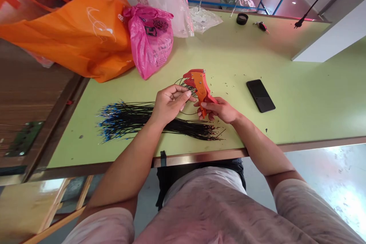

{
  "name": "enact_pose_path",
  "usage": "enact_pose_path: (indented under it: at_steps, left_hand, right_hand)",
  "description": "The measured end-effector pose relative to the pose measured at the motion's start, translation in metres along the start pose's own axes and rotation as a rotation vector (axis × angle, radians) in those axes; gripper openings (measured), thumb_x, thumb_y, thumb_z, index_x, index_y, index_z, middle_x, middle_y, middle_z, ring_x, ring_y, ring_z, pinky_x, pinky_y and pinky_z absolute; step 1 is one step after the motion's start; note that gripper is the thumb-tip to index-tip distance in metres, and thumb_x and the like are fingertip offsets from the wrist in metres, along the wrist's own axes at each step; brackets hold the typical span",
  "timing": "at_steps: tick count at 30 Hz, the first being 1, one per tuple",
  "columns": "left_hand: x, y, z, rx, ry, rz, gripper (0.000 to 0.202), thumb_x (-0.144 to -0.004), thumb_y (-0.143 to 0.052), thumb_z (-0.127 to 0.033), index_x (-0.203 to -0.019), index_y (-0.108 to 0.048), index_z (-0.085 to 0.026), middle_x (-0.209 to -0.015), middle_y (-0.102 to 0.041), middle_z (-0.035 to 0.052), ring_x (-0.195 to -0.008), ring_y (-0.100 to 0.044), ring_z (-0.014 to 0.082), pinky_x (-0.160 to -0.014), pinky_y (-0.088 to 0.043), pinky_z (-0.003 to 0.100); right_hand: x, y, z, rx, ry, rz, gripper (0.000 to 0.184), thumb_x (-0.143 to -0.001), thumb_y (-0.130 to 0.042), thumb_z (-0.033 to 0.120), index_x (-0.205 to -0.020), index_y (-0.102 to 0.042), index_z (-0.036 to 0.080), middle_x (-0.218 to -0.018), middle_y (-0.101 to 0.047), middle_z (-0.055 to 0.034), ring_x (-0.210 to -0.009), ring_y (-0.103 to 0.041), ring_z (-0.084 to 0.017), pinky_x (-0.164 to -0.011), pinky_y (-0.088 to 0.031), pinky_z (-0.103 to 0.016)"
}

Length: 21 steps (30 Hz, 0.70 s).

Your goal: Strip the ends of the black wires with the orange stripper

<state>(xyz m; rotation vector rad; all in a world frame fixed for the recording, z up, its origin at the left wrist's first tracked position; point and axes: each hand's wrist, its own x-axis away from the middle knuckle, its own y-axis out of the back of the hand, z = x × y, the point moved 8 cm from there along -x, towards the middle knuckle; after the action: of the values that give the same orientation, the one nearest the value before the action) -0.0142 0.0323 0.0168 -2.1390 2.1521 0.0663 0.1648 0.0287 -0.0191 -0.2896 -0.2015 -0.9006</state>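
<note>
Pinching one black wire [192,92] w/ my left hand [170,103], grip closed on it, tip at the orange stripper [200,84] just above the surface [300,95]. My right hand [219,109] grip wraps its handles. Best approach imo: wire straight & square to the tool, even squeeze.

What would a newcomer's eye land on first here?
The orange-red wire stripper at table centre, gripped by the right hand while the left hand pinches thin black wires at its head. Next, the bundle of blue-tipped wires lying along the near edge, and the orange bag and pink plastic bag at the far left of the green table.
</note>
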Motion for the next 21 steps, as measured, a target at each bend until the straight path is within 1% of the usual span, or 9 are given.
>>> enact_pose_path:
  at_steps: [2, 4, 7, 9, 12, 15, 18, 21]
  left_hand:
    - [0.000, 0.000, 0.001, -0.008, 0.018, -0.005, 0.039, -0.083, -0.092, -0.051, -0.090, -0.073, -0.018, -0.078, -0.084, 0.0086, -0.044, -0.047, 0.0071, -0.045, -0.037, 0.023]
    - [0.000, 0.000, 0.002, 0.014, 0.038, -0.014, 0.040, -0.081, -0.093, -0.052, -0.090, -0.074, -0.018, -0.076, -0.083, 0.0084, -0.044, -0.046, 0.0070, -0.045, -0.035, 0.023]
    - [-0.003, -0.001, 0.004, 0.101, 0.059, -0.030, 0.044, -0.076, -0.097, -0.053, -0.088, -0.075, -0.018, -0.070, -0.080, 0.0065, -0.045, -0.045, 0.0067, -0.045, -0.032, 0.022]
    - [-0.005, -0.003, 0.006, 0.159, 0.075, -0.026, 0.045, -0.073, -0.099, -0.054, -0.085, -0.075, -0.018, -0.066, -0.076, 0.0046, -0.046, -0.045, 0.0066, -0.046, -0.031, 0.022]
    - [-0.007, -0.003, 0.011, 0.198, 0.100, -0.030, 0.045, -0.067, -0.102, -0.053, -0.078, -0.075, -0.019, -0.059, -0.069, 0.0005, -0.046, -0.043, 0.0062, -0.045, -0.029, 0.022]
    - [-0.008, 0.000, 0.015, 0.195, 0.089, -0.066, 0.045, -0.059, -0.104, -0.049, -0.071, -0.073, -0.019, -0.064, -0.069, -0.0009, -0.049, -0.044, 0.0060, -0.046, -0.030, 0.021]
    - [-0.008, 0.002, 0.015, 0.190, 0.044, -0.062, 0.047, -0.055, -0.105, -0.048, -0.065, -0.069, -0.019, -0.068, -0.069, -0.0006, -0.054, -0.047, 0.0067, -0.048, -0.032, 0.020]
    - [-0.008, 0.001, 0.016, 0.183, 0.022, -0.033, 0.046, -0.056, -0.104, -0.046, -0.063, -0.068, -0.019, -0.063, -0.064, -0.0025, -0.052, -0.042, 0.0059, -0.048, -0.031, 0.021]
  right_hand:
    - [0.000, 0.002, 0.002, 0.054, 0.039, -0.036, 0.053, -0.085, -0.085, 0.065, -0.107, -0.075, 0.018, -0.092, -0.078, -0.0063, -0.080, -0.076, -0.019, -0.054, -0.045, -0.025]
    - [0.000, 0.006, 0.006, 0.157, 0.113, -0.102, 0.051, -0.088, -0.082, 0.066, -0.106, -0.074, 0.018, -0.090, -0.075, -0.0044, -0.080, -0.072, -0.018, -0.058, -0.047, -0.027]
    - [0.003, 0.016, 0.016, 0.404, 0.256, -0.273, 0.044, -0.093, -0.076, 0.060, -0.107, -0.073, 0.019, -0.087, -0.072, -0.0022, -0.076, -0.064, -0.016, -0.067, -0.049, -0.032]
    - [0.007, 0.021, 0.024, 0.565, 0.360, -0.399, 0.040, -0.094, -0.074, 0.054, -0.113, -0.073, 0.019, -0.093, -0.074, -0.0039, -0.079, -0.063, -0.018, -0.072, -0.051, -0.034]
    - [0.017, 0.020, 0.035, 0.771, 0.544, -0.536, 0.040, -0.090, -0.074, 0.041, -0.125, -0.071, 0.022, -0.112, -0.078, -0.0096, -0.097, -0.069, -0.024, -0.082, -0.057, -0.040]
    - [0.026, 0.013, 0.043, 0.952, 0.672, -0.613, 0.045, -0.086, -0.074, 0.032, -0.131, -0.068, 0.024, -0.122, -0.078, -0.0114, -0.110, -0.068, -0.029, -0.094, -0.059, -0.046]
    - [0.030, 0.008, 0.047, 1.070, 0.728, -0.658, 0.044, -0.090, -0.072, 0.035, -0.132, -0.067, 0.023, -0.122, -0.076, -0.0128, -0.112, -0.066, -0.031, -0.100, -0.058, -0.050]
    - [0.032, 0.007, 0.049, 1.140, 0.757, -0.693, 0.040, -0.097, -0.069, 0.040, -0.133, -0.067, 0.022, -0.121, -0.073, -0.0142, -0.112, -0.063, -0.032, -0.099, -0.056, -0.052]
